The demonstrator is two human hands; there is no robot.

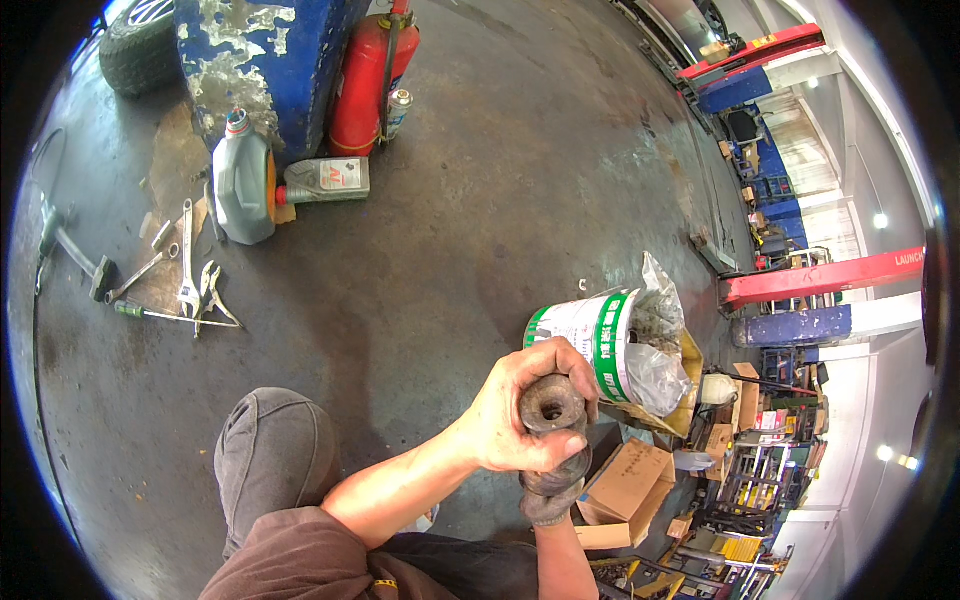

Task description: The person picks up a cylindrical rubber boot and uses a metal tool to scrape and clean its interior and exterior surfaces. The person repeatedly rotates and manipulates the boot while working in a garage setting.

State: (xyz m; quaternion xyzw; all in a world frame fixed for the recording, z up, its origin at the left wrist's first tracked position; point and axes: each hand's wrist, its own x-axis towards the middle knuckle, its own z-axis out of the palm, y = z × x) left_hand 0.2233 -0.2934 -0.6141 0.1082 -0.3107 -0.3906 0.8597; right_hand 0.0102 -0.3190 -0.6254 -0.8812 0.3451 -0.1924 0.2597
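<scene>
left hand (515, 420) fingers wrapped tight around dark rubber bushing (551, 404); right hand (550, 500) grips its lower end, near white-green bucket (585, 340).

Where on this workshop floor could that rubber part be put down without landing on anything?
Bare concrete floor lies open between the hand tools, the oil jugs and the white-and-green bucket. It is crowded right of the hands, around the cardboard boxes, and near the fire extinguisher.

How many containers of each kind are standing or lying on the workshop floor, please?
Grey oil jugs: 2
Red fire extinguisher: 1
Spray can: 1
White and green bucket: 1
Total: 5
</scene>
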